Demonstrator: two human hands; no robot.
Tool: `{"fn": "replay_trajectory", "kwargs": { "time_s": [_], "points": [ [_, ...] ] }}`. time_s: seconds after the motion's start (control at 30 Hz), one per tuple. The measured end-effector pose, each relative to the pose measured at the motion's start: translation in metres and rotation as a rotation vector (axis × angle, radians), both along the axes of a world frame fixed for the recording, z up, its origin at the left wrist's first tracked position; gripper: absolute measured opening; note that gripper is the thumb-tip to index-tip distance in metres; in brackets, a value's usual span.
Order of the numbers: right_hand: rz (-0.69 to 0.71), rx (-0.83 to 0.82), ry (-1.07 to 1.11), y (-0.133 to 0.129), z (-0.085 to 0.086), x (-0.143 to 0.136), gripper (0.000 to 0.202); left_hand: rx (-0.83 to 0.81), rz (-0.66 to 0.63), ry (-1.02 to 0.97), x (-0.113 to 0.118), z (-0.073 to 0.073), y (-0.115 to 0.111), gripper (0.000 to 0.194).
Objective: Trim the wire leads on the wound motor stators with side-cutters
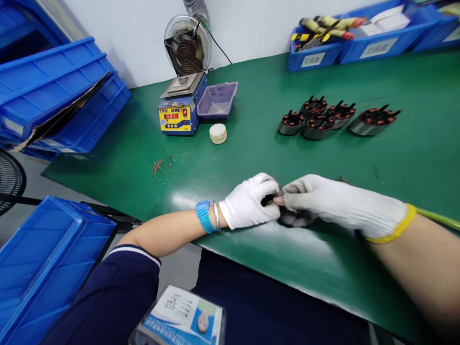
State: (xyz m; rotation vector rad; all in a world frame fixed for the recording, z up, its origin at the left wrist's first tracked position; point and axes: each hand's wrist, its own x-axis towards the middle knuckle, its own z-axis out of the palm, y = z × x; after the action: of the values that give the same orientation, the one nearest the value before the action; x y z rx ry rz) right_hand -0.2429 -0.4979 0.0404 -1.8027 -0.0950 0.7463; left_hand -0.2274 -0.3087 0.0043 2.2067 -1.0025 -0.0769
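My left hand (251, 201), in a white glove, is curled round a dark part (268, 199) near the front of the green table. Fingers hide most of that part, so its kind does not show clearly. Against its right side, my right hand (305, 199) is closed in a white glove with a yellow cuff. One bare fingertip pokes from this glove and touches the dark part; whatever else these fingers pinch is hidden. Beyond the hands stand several motor stators (319, 125) with copper windings and dark upright tabs, one stator (373, 120) apart at the right.
A blue-yellow solder pot (179, 108) stands before a round fan (187, 50), beside a purple tray (217, 100) and a round white tub (218, 133). Wire scraps (160, 165) lie on the green table (247, 148). Blue tool bins (316, 55) line the back; blue crates (57, 86) are stacked left.
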Motion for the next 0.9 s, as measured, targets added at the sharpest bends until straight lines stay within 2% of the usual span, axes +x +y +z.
{"fn": "replay_trajectory", "kwargs": {
  "time_s": [0.1, 0.23, 0.27, 0.37, 0.4, 0.43, 0.5, 0.57, 0.63, 0.7, 0.73, 0.8, 0.9],
  "points": [
    [0.034, 0.171, 0.245, 0.009, 0.003, -0.003, 0.057, -0.026, 0.004, 0.023, 0.000, 0.000, 0.000, 0.009],
    [-0.034, 0.169, 0.239, 0.010, 0.003, -0.007, 0.050, -0.128, 0.024, 0.081, -0.003, 0.001, 0.003, 0.020],
    [-0.045, 0.148, 0.212, 0.010, 0.001, -0.009, 0.047, -0.157, 0.028, 0.120, -0.003, 0.002, 0.005, 0.031],
    [-0.090, 0.053, 0.094, 0.010, -0.004, -0.015, 0.038, -0.239, 0.008, 0.381, 0.005, 0.005, 0.010, 0.084],
    [-0.099, 0.028, 0.050, 0.010, -0.006, -0.017, 0.037, -0.287, 0.007, 0.486, 0.010, 0.007, 0.012, 0.096],
    [-0.099, 0.009, 0.010, 0.009, -0.007, -0.019, 0.036, -0.356, 0.024, 0.577, 0.015, 0.010, 0.015, 0.099],
    [-0.089, 0.000, -0.057, 0.006, -0.009, -0.022, 0.036, -0.505, 0.117, 0.720, 0.027, 0.017, 0.021, 0.086],
    [-0.093, 0.003, -0.106, 0.002, -0.008, -0.025, 0.038, -0.501, 0.178, 0.900, 0.035, 0.028, 0.027, 0.068],
    [-0.129, 0.016, -0.135, -0.001, -0.004, -0.026, 0.040, -0.281, 0.091, 1.142, 0.038, 0.041, 0.033, 0.063],
    [-0.174, 0.045, -0.123, -0.003, 0.001, -0.027, 0.041, -0.062, -0.054, 1.272, 0.034, 0.050, 0.035, 0.061],
    [-0.196, 0.068, -0.106, -0.003, 0.004, -0.028, 0.041, -0.029, -0.098, 1.269, 0.031, 0.053, 0.035, 0.060],
    [-0.252, 0.115, -0.058, -0.001, 0.007, -0.027, 0.040, -0.130, -0.102, 1.150, 0.023, 0.054, 0.033, 0.060],
    [-0.339, 0.164, -0.021, 0.002, 0.011, -0.025, 0.041, -0.357, -0.034, 0.767, 0.009, 0.051, 0.027, 0.058]
  ]
}}
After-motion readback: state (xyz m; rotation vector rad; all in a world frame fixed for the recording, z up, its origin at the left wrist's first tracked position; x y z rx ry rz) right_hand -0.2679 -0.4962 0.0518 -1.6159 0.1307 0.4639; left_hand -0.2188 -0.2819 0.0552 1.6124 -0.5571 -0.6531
